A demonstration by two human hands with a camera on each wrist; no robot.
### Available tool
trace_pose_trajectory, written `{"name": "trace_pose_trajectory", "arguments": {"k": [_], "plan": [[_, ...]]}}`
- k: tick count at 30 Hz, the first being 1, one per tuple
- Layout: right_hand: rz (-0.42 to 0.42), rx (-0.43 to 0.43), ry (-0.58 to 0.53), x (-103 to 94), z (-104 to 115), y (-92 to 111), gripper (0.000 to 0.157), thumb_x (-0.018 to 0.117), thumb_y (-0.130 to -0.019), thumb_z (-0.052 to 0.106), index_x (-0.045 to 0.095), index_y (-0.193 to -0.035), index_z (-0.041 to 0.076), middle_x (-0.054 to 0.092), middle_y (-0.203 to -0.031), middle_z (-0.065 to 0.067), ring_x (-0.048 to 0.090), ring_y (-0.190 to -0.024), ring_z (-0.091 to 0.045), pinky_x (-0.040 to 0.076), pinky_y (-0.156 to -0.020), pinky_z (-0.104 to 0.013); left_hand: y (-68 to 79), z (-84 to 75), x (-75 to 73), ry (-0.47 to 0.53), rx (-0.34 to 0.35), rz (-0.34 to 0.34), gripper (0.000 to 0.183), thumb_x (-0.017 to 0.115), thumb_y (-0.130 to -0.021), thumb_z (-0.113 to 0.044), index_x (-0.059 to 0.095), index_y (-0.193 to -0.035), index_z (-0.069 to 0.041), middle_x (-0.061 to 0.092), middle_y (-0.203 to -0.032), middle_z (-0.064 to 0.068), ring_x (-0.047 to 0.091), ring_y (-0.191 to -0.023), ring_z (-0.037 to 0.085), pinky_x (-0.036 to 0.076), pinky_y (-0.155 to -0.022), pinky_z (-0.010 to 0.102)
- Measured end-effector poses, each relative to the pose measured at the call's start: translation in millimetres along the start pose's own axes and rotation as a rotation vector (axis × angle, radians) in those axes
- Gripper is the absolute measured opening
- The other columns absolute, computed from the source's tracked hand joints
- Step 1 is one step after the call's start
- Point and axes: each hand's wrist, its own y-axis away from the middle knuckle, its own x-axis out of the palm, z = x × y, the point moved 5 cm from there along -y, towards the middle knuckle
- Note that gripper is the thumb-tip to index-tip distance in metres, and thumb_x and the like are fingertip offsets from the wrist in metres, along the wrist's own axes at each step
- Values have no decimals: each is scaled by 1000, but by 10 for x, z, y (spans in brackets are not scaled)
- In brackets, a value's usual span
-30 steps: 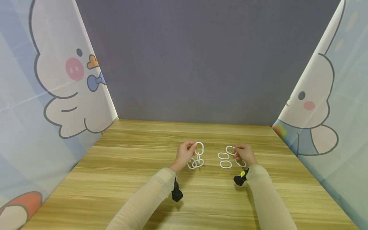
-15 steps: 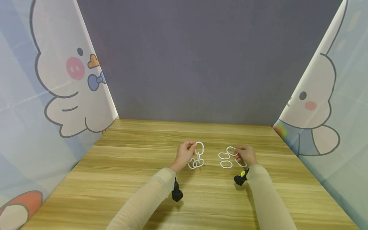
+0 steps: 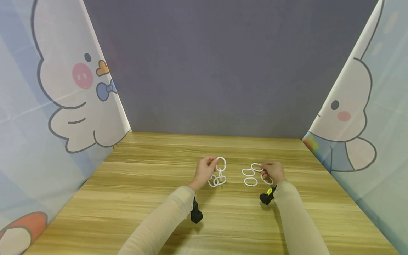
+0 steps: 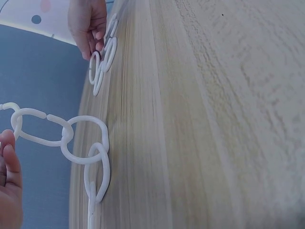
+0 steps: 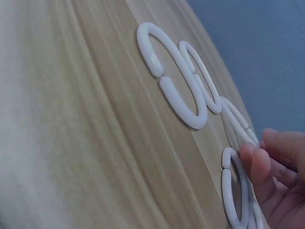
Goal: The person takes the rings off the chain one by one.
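My left hand (image 3: 204,171) pinches the top link (image 3: 221,163) of a short chain of white plastic oval links between thumb and fingers. That link stands raised, and a second link (image 4: 43,126) hangs from it. The lower links (image 4: 97,174) of the chain rest on the table. On the right, my right hand (image 3: 272,171) pinches the near end of a loose white link (image 3: 256,167) at its fingertips. Another loose link (image 5: 233,191) lies under the right fingers, partly hidden by them. Small gaps show in the sides of the loose links.
Two more loose white links, a far one (image 3: 248,172) and a nearer one (image 3: 250,182), lie left of my right hand. The wood-grain table (image 3: 143,198) ends at a grey back panel (image 3: 216,71). Printed cloth walls (image 3: 19,141) stand at both sides.
The link at my right fingertips sits very slightly lower in the head view than a second ago. My left hand and the chain stay in place.
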Motion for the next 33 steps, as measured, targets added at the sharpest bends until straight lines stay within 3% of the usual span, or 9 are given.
{"name": "trace_pose_trajectory", "arguments": {"k": [8,18,22,29,33], "plan": [[-7,-13,-11,-50,9,-4,36,52,-91,1,46,-119,-21,62,-64,-10,58,-49,-10,50,-46,-21,-2,-7,-2,-5,10,10,15,56,-93,-7,62,-98,6,61,-89,27,60,-63,27,53,-63,43],[-15,-70,61,-86,107,74,34,50,-90,-1,46,-115,-24,64,-68,-15,60,-51,-12,52,-50,-23,-8,10,9,-1,-21,23,19,55,-93,-9,61,-100,8,61,-91,27,60,-65,26,52,-66,45],[-2,-79,71,-95,137,73,35,50,-92,1,45,-117,-24,64,-75,-17,61,-55,-13,54,-54,-26,-17,30,20,21,-34,26,21,55,-93,-8,60,-102,10,60,-92,28,59,-62,20,50,-70,52],[3,-108,90,-97,179,54,36,52,-93,4,46,-121,-18,60,-99,-27,63,-63,-14,54,-58,-25,-20,26,22,20,-31,20,15,55,-93,-8,62,-98,5,61,-92,28,60,-63,23,51,-69,51],[2,-121,98,-90,217,58,37,53,-93,6,46,-122,-17,58,-104,-28,63,-63,-14,54,-58,-26,-19,23,20,20,-33,15,15,56,-93,-9,62,-97,5,61,-92,28,59,-62,20,51,-69,50]]}}
